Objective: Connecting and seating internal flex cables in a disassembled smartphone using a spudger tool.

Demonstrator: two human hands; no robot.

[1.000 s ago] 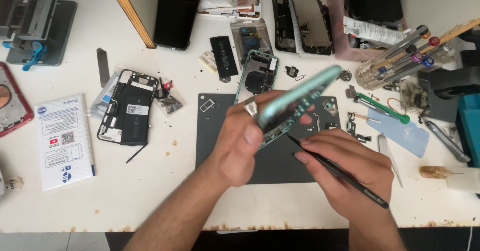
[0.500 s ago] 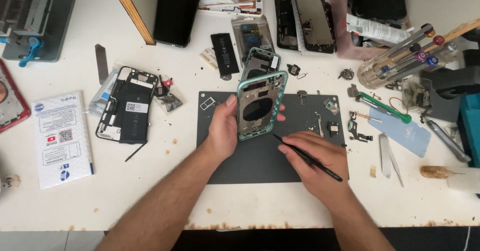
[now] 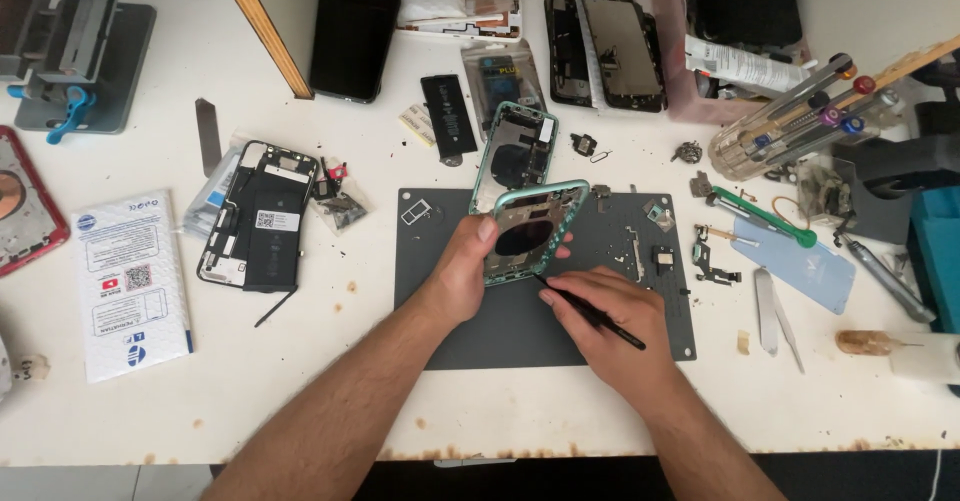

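My left hand grips the left edge of a green phone housing, an empty frame lying on the dark grey work mat. My right hand holds a thin black pointed tool, its tip touching the housing's lower right edge. A second green phone back with parts inside lies just beyond, at the mat's far edge. Small loose parts lie on the mat's right side.
An opened black phone and a white packet lie to the left. A black battery, several phones and screens line the back. A jar of screwdrivers, tweezers, a green-handled tool and a blue card sit right.
The green housing came down from a raised, tilted hold to lie flat on the mat. My right hand moved the black tool to its lower right edge.
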